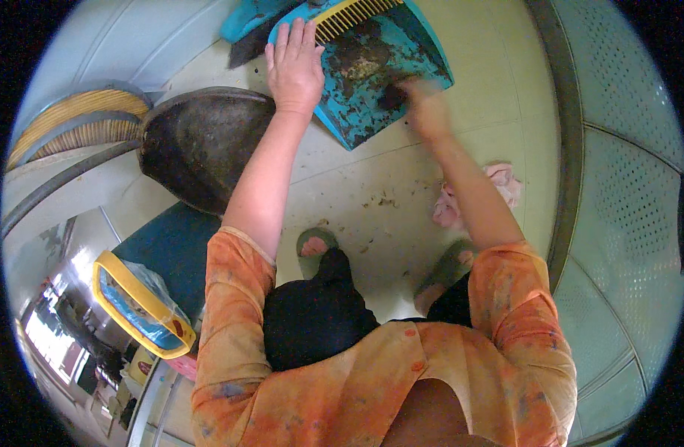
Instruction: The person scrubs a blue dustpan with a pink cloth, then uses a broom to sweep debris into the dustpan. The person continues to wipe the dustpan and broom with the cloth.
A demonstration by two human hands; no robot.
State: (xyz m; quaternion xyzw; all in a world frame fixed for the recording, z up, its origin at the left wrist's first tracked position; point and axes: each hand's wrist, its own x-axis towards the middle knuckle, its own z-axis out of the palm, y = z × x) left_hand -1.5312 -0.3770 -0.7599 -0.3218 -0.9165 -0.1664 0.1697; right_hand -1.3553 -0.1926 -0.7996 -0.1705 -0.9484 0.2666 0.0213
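A blue dustpan (342,112) lies on the pale tiled floor, its inside smeared with dark dirt and debris. It has a yellow comb-toothed strip (356,15) along the far edge. My left hand (296,67) lies flat, palm down, on the dustpan's left edge, near the strip's left end. Over the pan's right near part is my right hand (425,106), blurred, with a dark clump or wad (394,96) at its fingers; whether it is gripped cannot be made out. Behind my left hand is a blue broom head (252,22) with dark bristles.
A large dark pan-like vessel (202,139) with a long handle stands left, before a woven-looking brown object (84,123). A yellow-rimmed bin (143,304) with a plastic liner is lower left. Crumbs (381,198) and a pink cloth (507,181) lie on the floor. Perforated panels (627,112) line the right.
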